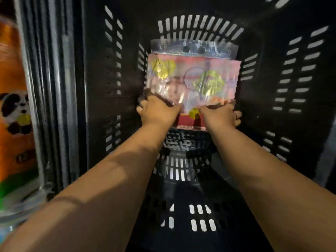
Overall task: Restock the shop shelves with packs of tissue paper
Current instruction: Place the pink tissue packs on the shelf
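The left hand [158, 110] and right hand [221, 115] each clamped a lower corner of the pink tissue pack [192, 77], upright just above them inside the black slotted crate [291, 79], and I reckoned its glossy wrap might slip from so shallow a hold.

Lighting: dim overall. Pale light is showing through the slots of the black plastic crate [294, 73] as white bars.
Shadows: a dark band is crossing the left forearm [127, 160], and the crate floor is lying in near darkness.
Glare: film on the tissue pack [192, 79] is reflecting in patches, washing out its print.
Blur: the orange panda pack [14, 106] at the left edge is smearing.
Distortion: the crate walls are bowing outward.
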A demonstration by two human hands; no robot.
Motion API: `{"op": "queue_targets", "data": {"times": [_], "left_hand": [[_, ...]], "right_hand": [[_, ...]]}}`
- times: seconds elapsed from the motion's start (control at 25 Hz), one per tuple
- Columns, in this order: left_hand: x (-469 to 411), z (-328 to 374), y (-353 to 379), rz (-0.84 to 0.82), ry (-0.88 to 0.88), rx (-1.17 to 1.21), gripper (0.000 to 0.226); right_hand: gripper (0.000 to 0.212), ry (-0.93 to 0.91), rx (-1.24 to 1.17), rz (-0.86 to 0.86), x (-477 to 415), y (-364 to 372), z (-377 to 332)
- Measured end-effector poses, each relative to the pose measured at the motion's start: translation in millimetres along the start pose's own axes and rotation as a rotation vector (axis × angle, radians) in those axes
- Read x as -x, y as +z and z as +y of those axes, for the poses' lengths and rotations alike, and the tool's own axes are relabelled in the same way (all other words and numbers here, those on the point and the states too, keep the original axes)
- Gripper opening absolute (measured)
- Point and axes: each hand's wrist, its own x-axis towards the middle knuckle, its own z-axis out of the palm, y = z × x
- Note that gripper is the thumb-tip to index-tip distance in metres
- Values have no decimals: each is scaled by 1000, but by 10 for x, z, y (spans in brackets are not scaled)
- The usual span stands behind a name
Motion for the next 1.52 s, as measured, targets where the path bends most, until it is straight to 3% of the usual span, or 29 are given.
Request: {"op": "queue_targets", "data": {"times": [0.12, 0.28, 0.56, 0.68, 0.84, 1.0, 1.12, 1.32, 1.52], "left_hand": [[-33, 89, 45, 36, -89, 34, 107], [60, 86, 119, 46, -98, 61, 84], [24, 41, 104, 82, -99, 208, 91], [197, 75, 71, 197, -93, 104, 79], [576, -4, -9, 246, 0, 94, 88], [823, -75, -232, 180, -81, 194, 80], [1103, -82, -496, 200, -112, 209, 76], [1649, -34, -950, 230, -101, 180, 85], [2223, 7, -1561, 228, -33, 188, 89]], "right_hand": [[93, 88, 39, 20, -60, 7, -62], [95, 91, -6, 28, -81, 46, -80], [100, 69, -118, 30, -67, 48, -3], [99, 122, -99, 45, 91, 5, -39], [101, 128, -132, 87, 512, -81, 95], [106, 87, -134, 170, 941, -266, 67], [107, 79, -139, 141, 1305, -459, 32], [100, 80, -178, 147, 1898, -838, 115], [78, 22, -245, 198, 2472, -1370, 163]]}}
